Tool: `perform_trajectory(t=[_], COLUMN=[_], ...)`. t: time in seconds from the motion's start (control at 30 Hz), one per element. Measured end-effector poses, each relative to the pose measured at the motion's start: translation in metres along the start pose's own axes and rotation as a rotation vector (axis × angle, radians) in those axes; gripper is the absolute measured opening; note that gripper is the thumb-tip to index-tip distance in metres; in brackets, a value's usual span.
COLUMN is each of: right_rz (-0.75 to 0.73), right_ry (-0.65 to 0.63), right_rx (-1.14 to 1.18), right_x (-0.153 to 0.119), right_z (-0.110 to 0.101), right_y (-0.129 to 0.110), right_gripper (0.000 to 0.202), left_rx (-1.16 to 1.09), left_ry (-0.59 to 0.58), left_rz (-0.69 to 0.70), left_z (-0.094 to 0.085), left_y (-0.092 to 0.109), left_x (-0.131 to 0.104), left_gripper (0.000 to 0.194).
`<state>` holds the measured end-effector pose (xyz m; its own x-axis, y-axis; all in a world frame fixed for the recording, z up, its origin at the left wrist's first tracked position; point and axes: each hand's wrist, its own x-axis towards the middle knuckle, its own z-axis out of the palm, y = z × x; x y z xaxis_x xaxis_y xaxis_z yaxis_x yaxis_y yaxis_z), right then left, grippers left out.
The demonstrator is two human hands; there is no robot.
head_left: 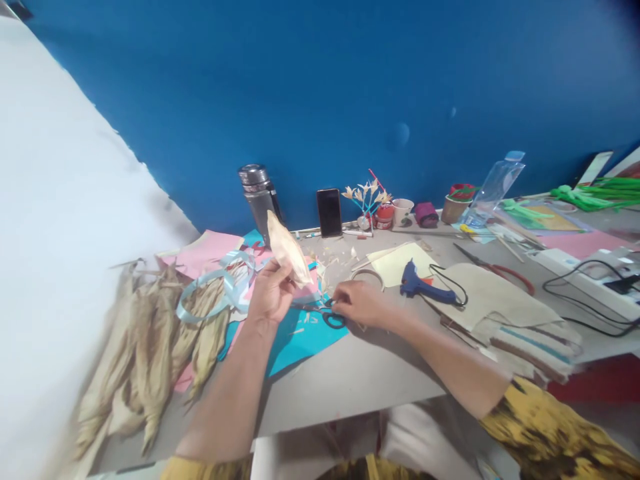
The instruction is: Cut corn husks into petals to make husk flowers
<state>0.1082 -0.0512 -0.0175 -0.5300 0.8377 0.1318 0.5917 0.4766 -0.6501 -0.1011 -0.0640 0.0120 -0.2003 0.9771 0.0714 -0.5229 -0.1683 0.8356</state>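
Note:
My left hand (pixel 274 290) pinches a pale dried corn husk (pixel 287 250) by its lower end and holds it up above the table. To the right, my right hand (pixel 363 305) has its fingers on the black-handled scissors (pixel 334 320), whose blades point left over a blue paper sheet (pixel 295 347). One handle loop shows below the fingers. Whether the fingers grip the other loop or only touch it is partly hidden. Small cut scraps lie on the blue sheet. A bundle of dried husks (pixel 150 347) lies at the left, beside a light blue ribbon (pixel 200 310).
A blue glue gun (pixel 425 287) lies right of my right hand, near folded cloth (pixel 500 307) and pliers (pixel 493 267). Along the wall stand a thermos (pixel 257 200), a phone (pixel 329 213), husk flowers (pixel 367 197), a paper cup (pixel 401 212) and a tilted plastic bottle (pixel 495 190). A power strip (pixel 590 277) sits far right.

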Motion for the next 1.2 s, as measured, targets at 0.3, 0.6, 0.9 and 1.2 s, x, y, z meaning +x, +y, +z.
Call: perform_trajectory(t=[0.3, 0.6, 0.9, 1.2], right_rz=[-0.050, 0.264, 0.123, -0.044], right_ry=[-0.161, 0.109, 0.072, -0.150], right_rx=[-0.428, 0.471, 0.902, 0.617], right_x=[-0.005, 0.005, 0.007, -0.003], right_z=[0.000, -0.027, -0.033, -0.033], right_y=[-0.023, 0.001, 0.020, 0.017], right_gripper=[0.019, 0.018, 0.051, 0.054], left_rx=[0.011, 0.008, -0.008, 0.138], left_ry=[-0.063, -0.223, -0.133, -0.095], left_rz=[-0.033, -0.154, -0.124, -0.150], left_z=[0.007, 0.013, 0.009, 0.010], left_y=[0.007, 0.012, 0.007, 0.002], left_x=[-0.012, -0.025, -0.017, -0.019], left_gripper=[0.033, 0.033, 0.027, 0.028])
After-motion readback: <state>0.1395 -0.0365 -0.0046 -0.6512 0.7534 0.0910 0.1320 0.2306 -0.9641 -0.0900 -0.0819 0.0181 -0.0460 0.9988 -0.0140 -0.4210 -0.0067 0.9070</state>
